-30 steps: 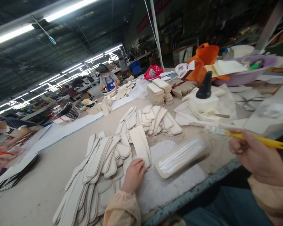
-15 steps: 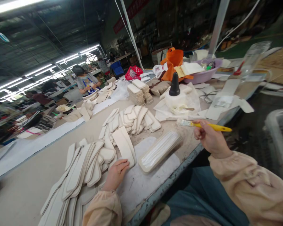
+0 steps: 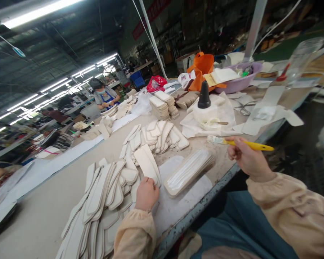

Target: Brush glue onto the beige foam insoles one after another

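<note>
My right hand (image 3: 250, 158) grips a yellow-handled brush (image 3: 260, 146), its white-coated bristles pointing left above the table. My left hand (image 3: 147, 192) has its fingers curled over the near end of a cream curved piece (image 3: 145, 162), which overlaps another like it. Just right of that hand lies a stack of rounded strips (image 3: 189, 172), the top one streaked with wet white paste. White paper (image 3: 171, 210) lies under the stack. Many similar loose pieces (image 3: 105, 190) fan out to the left, and another spread pile (image 3: 162, 135) sits behind.
A white container with a black cone top (image 3: 204, 95) stands on crumpled plastic. Behind are neat stacks (image 3: 160, 108), an orange bag (image 3: 201, 70) and a purple basin (image 3: 239, 84). The table's blue edge (image 3: 202, 208) runs diagonally before me. A co-worker (image 3: 105, 97) sits farther off.
My left hand has moved slightly right and its fingers have curled in at the cream piece's end. The right hand keeps hold of the brush. The view has shifted a little.
</note>
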Demonstrator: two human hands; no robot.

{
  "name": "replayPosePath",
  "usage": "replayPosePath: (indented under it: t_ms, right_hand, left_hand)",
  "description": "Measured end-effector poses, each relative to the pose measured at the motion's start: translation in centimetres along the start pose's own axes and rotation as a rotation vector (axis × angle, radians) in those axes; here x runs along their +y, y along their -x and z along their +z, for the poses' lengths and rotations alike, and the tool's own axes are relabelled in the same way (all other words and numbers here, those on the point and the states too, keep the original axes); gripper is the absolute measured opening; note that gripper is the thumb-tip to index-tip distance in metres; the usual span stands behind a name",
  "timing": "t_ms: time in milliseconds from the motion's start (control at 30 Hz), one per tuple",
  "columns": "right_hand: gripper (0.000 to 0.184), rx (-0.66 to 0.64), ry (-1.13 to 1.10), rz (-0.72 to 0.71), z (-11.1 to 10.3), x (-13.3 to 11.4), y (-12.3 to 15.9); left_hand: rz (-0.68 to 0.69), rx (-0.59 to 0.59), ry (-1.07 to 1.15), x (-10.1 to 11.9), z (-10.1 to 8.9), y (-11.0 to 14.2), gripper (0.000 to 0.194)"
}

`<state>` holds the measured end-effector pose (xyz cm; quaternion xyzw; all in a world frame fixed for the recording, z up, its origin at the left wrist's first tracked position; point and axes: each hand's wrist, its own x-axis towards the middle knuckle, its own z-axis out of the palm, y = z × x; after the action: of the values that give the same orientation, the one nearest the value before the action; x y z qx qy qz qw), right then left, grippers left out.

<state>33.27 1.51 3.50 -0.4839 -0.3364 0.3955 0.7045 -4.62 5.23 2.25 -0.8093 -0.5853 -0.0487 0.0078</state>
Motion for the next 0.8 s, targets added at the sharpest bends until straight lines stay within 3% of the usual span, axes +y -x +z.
replayPosePath:
  t_ms: [133, 267, 367, 433, 533, 633, 700, 800]
  right_hand:
    - [0.024, 0.049, -0.002, -0.012, -0.3, 0.3, -0.2]
    - [0.023, 0.069, 0.039, -0.087, -0.3, 0.5, -0.3]
    - [0.026, 0.043, 0.115, -0.152, 0.5, 0.4, 0.1]
    - [0.026, 0.032, 0.17, -0.204, 1.5, 0.1, 0.4]
    - [0.024, -0.003, 0.175, -0.271, 3.5, -0.5, 0.5]
    - [0.025, -0.125, 0.129, -0.261, 5.4, -1.0, 0.2]
    - [0.028, -0.211, 0.11, -0.216, 6.3, -1.2, -0.3]
    - [0.031, -0.261, 0.024, -0.138, 7.1, -1.5, -1.0]
  left_hand:
    - [-0.032, 0.064, -0.004, -1.2, -0.1, 0.5, 0.013]
    - [-0.061, 0.169, 0.037, -4.0, -0.7, 0.7, 0.027]
    - [-0.049, 0.256, 0.082, -5.8, -2.6, 0.3, 0.037]
    - [-0.108, 0.349, 0.16, -5.9, -4.7, 0.1, 0.037]
    - [-0.266, 0.495, 0.597, -3.7, -8.7, 0.0, 0.035]
    - [-0.275, 0.538, 1.224, 0.4, -11.8, 0.0, 0.034]
    - [-0.264, 0.447, 1.498, 3.3, -12.5, 0.0, 0.032]
    - [-0.278, 0.247, 1.68, 6.3, -11.8, -0.2, 0.031]
